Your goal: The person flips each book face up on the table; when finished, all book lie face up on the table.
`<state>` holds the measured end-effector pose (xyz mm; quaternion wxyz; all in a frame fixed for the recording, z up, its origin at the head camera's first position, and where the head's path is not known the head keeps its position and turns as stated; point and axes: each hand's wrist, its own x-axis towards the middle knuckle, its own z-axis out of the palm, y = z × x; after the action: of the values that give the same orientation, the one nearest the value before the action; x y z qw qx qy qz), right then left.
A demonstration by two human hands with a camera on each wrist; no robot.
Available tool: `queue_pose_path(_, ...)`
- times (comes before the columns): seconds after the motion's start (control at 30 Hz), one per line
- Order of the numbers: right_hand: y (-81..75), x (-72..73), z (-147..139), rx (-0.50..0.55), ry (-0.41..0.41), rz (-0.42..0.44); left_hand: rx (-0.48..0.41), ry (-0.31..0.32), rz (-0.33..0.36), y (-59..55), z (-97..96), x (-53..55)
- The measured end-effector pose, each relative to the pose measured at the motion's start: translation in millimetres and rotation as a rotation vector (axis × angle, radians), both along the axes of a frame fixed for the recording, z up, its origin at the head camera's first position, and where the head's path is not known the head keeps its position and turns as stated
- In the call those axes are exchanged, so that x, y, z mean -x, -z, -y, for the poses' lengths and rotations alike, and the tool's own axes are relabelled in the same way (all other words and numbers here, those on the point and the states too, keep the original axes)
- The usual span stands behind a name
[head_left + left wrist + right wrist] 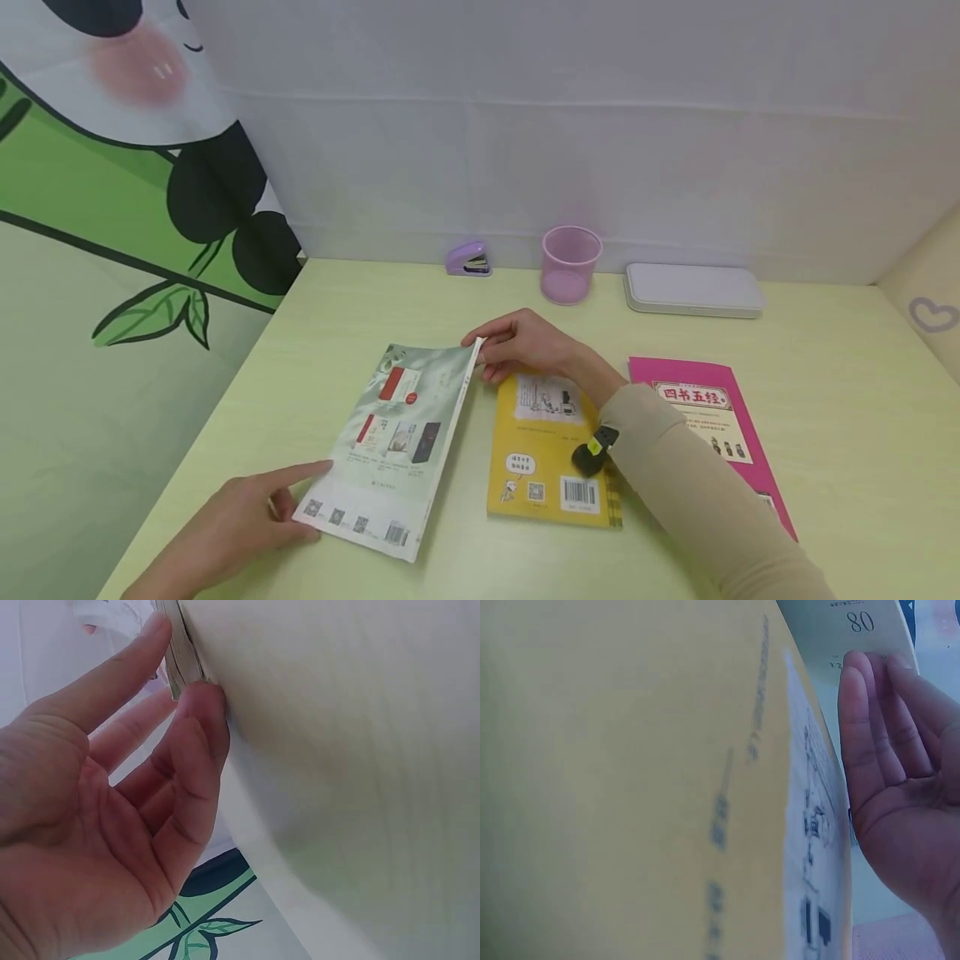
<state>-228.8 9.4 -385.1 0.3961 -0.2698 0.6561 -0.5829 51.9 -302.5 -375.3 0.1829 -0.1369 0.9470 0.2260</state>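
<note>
A pale green and white book (pixel 390 450) lies tilted on the left part of the table, its right side raised. My right hand (pixel 528 342) pinches its top right corner between thumb and fingers. At the lower left edge my left hand (pixel 240 517) holds the book between its fingers; the left wrist view shows the page edge (pixel 180 656) at the fingertips of that hand (pixel 127 787). Under my right forearm lies a yellow book (pixel 540 454), which fills much of the right wrist view. A page with print (pixel 855 622) shows beside the right fingers there.
Partly behind the right sleeve lies a pink book (pixel 720 379). Along the back of the table stand a purple stapler (pixel 468 259), a pink mesh pen cup (pixel 570 265) and a pale flat case (pixel 693 289). A white curtain-like cloth (pixel 525 142) hangs behind them.
</note>
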Motion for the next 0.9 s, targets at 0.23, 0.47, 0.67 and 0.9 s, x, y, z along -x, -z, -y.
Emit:
queue_pose_path(0.23, 1.3, 0.6, 3.4, 0.004, 0.045, -0.036, 0.027, 0.003, -0.007, 0.8, -3.9, 2.4)
queue_pose_path(0.47, 0.6, -0.3, 6.3, 0.005, 0.075, -0.086, 0.100, 0.027, -0.014, 0.6, -10.0, 0.7)
queue_pose_path(0.67, -0.2, -1.0, 7.1, 0.009, 0.090, -0.104, 0.200, 0.088, -0.040, 1.4, -12.1, -0.9)
queue_pose_path(0.9, 0.8, -0.2, 8.0, 0.015, 0.105, -0.111, 0.308, 0.167, -0.076, 3.1, -13.5, -2.7)
